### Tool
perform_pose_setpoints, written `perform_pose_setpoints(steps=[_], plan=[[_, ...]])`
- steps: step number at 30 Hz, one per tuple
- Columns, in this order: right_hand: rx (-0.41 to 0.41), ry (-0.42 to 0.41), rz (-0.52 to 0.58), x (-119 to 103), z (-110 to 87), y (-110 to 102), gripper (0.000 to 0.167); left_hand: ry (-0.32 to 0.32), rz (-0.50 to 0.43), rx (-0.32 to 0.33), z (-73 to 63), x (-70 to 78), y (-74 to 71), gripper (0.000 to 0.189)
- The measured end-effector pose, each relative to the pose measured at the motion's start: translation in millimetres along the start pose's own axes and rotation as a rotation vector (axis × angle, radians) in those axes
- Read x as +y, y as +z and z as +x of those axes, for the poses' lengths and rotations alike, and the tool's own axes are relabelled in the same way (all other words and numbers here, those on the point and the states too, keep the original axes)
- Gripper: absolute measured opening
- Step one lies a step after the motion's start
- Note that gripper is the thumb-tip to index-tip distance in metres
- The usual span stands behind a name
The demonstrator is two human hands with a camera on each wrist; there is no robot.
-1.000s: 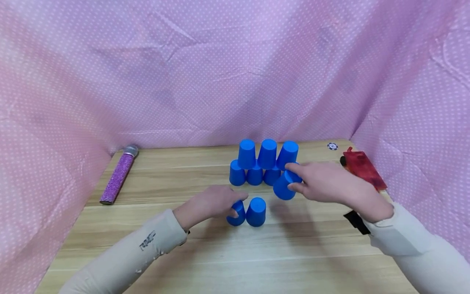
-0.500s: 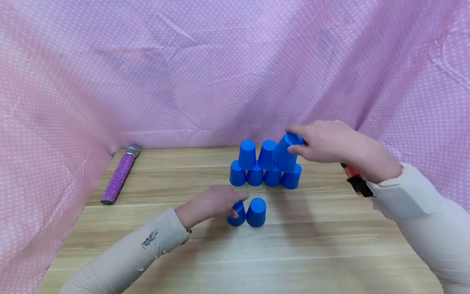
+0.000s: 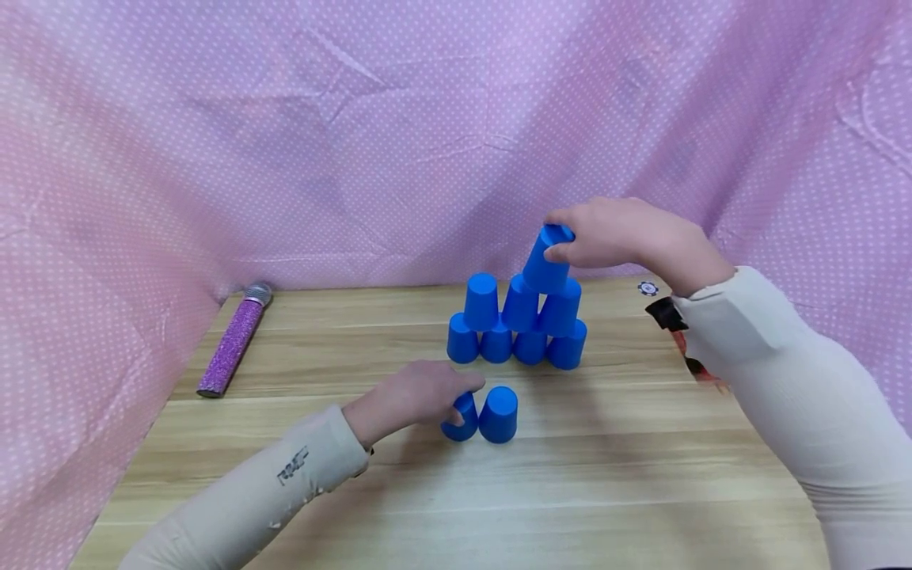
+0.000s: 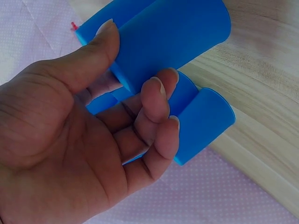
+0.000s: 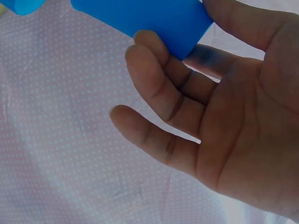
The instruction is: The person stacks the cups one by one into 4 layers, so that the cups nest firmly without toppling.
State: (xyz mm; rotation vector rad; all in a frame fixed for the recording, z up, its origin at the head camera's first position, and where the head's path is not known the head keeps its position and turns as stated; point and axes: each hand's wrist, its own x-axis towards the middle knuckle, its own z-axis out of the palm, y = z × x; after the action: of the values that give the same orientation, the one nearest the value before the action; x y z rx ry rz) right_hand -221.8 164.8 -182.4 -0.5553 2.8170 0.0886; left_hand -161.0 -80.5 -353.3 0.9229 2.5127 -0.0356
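My right hand (image 3: 613, 233) pinches an upside-down blue cup (image 3: 547, 265), slightly tilted, by its upper end. The cup's lower rim is right at the tops of the middle and right cups (image 3: 560, 309) in the second row. That row of three stands on a bottom row of several blue cups (image 3: 463, 339). In front, my left hand (image 3: 420, 392) grips the left one (image 3: 466, 416) of two upside-down blue cups, partly covering it; the right one (image 3: 499, 416) stands close beside it. In the right wrist view, thumb and fingers hold the cup's narrow end (image 5: 173, 28).
A purple glitter microphone (image 3: 231, 344) lies at the left of the wooden table (image 3: 321, 332). A poker chip (image 3: 647, 288) lies at the back right. A red object (image 3: 701, 368) is partly hidden by my right sleeve. Pink dotted cloth (image 3: 356, 158) hangs behind and at both sides.
My right hand has lifted its cup from in front of the bottom row's right end up to above the second row, a little leftward. The left hand stays on its cup.
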Motion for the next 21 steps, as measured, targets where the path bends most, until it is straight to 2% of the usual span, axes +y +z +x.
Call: perform_pose_setpoints(steps=[7,21], plan=[[-0.012,0.029,-0.005,6.6,10.4,2.6,0.067,0.000,0.004,0.007,-0.9,1.3,-0.2,0.038],[-0.036,0.030,0.019,12.8,18.9,8.8,0.068,0.004,0.013,-0.003,0.6,1.2,0.2,0.036]])
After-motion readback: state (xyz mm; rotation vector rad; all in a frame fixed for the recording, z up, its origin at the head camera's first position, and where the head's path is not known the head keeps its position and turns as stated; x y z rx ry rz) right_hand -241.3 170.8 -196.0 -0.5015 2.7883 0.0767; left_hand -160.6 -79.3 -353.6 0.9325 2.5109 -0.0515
